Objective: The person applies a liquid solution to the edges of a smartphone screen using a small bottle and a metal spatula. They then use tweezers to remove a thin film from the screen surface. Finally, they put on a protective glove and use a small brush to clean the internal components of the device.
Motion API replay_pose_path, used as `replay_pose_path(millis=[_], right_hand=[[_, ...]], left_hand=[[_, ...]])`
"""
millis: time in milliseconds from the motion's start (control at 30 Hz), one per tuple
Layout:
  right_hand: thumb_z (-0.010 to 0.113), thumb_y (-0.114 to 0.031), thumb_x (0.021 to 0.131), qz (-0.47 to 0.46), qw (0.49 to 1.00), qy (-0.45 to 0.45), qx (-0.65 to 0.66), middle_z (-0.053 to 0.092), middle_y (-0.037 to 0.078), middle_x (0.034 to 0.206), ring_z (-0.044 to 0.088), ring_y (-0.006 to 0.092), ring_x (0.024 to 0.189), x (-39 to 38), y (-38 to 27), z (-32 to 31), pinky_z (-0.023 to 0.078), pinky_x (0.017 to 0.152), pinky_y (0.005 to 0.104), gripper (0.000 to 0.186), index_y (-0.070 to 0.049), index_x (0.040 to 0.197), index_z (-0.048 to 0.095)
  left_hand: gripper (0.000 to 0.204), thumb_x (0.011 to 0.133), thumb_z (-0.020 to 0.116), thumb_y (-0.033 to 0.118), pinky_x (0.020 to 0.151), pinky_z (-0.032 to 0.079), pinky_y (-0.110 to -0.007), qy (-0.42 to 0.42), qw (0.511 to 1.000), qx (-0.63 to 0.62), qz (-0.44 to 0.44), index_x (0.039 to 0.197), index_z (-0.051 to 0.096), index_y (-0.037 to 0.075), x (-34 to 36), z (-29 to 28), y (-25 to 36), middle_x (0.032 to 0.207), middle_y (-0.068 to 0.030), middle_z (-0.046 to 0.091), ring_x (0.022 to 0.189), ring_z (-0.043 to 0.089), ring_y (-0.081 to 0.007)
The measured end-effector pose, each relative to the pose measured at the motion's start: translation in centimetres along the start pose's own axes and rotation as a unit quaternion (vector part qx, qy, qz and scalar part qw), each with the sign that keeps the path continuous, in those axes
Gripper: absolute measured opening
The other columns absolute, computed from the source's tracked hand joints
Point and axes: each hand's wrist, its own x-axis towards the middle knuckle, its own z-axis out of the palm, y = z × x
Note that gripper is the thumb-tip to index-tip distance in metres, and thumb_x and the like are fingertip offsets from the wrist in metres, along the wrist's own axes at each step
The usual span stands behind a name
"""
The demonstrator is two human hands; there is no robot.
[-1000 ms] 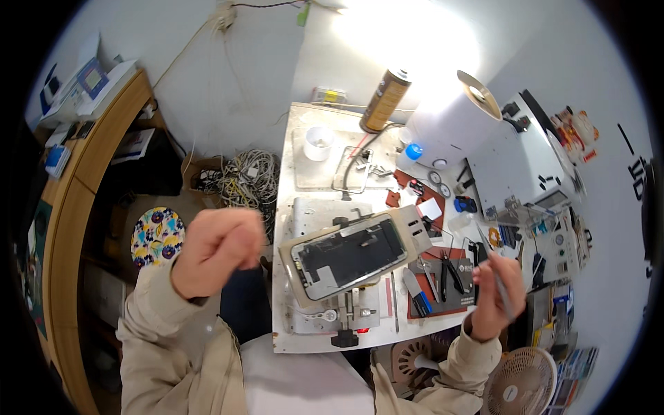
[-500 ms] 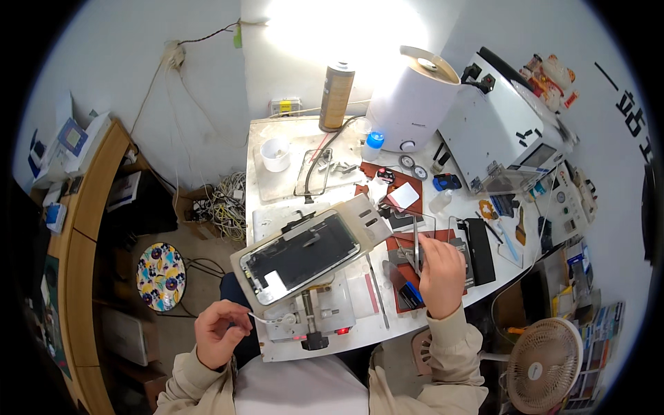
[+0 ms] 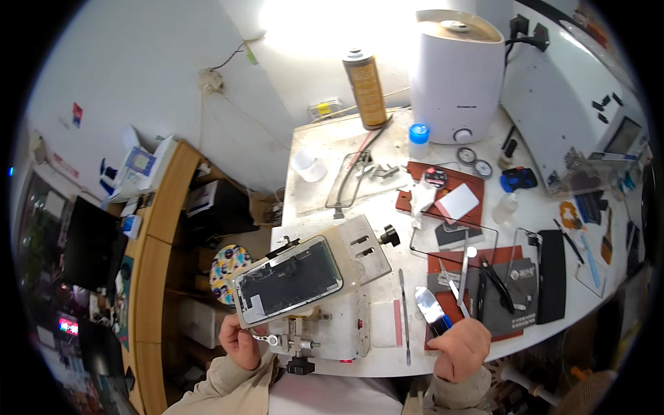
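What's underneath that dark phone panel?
The dark phone panel lies on a pale slotted plate, with a metal base lower down. Whatever the panel directly covers cannot be seen.

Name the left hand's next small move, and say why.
Probably a slight turn of the silver lever with the left hand: its fingertips are at the lever's end, and the lever sits on the near side of the fixture carrying the dark phone panel.

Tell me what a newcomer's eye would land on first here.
Probably the dark phone-shaped panel slanting across the metal stand, at the near left of the white table. Next, perhaps the tall white appliance at the back, right of the brown can. The patterned round seat may stand out too, left of the table.
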Motion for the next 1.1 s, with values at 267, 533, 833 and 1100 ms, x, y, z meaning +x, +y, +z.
replay_pose_path(millis=[267, 533, 833, 1100], right_hand=[[0.056, -0.004, 0.100, -0.088, 0.993, -0.031, 0.074, 0.069, 0.012, 0.085, 0.064, 0.0268, 0.064, 0.5, 0.3, -0.6, 0.052, 0.056, 0.0378, 0.022, -0.005, 0.107, 0.077], [0.061, 0.001, 0.094, -0.113, 0.985, -0.065, 0.109, 0.069, 0.009, 0.089, 0.062, 0.0244, 0.066, 0.4, 0.9, -1.6, 0.051, 0.057, 0.0367, 0.023, -0.001, 0.111, 0.077], [0.062, -0.001, 0.091, -0.108, 0.983, -0.088, 0.120, 0.069, 0.010, 0.092, 0.065, 0.0260, 0.070, 0.8, 0.6, -1.9, 0.053, 0.061, 0.0385, 0.024, -0.001, 0.110, 0.077], [0.056, 0.001, 0.098, -0.098, 0.988, -0.079, 0.089, 0.070, 0.012, 0.089, 0.064, 0.0275, 0.065, 0.6, 0.5, -1.3, 0.051, 0.056, 0.0400, 0.024, 0.000, 0.108, 0.077]], left_hand=[[0.028, 0.112, 0.052, 0.029, 0.074, 0.047, -0.029, 0.125, 0.990, -0.039, -0.057, 0.107, 0.057, 0.002, -0.8, 2.6, 1.0, 0.097, -0.0065, 0.065, 0.085, 0.058, -0.0120], [0.063, 0.109, 0.057, 0.046, 0.119, 0.042, -0.042, 0.078, 0.963, -0.184, -0.181, 0.150, 0.052, -0.001, -1.7, 1.9, 1.2, 0.148, -0.0124, 0.062, 0.139, 0.056, -0.0250], [0.069, 0.101, 0.073, 0.038, 0.127, 0.035, -0.044, 0.011, 0.931, -0.287, -0.225, 0.153, 0.053, -0.002, -0.9, 1.2, 2.4, 0.159, -0.0135, 0.057, 0.149, 0.050, -0.0271], [0.067, 0.099, 0.077, 0.035, 0.126, 0.037, -0.043, 0.024, 0.931, -0.274, -0.241, 0.151, 0.054, -0.002, -0.3, 1.3, 2.2, 0.153, -0.0114, 0.062, 0.145, 0.055, -0.0260]])
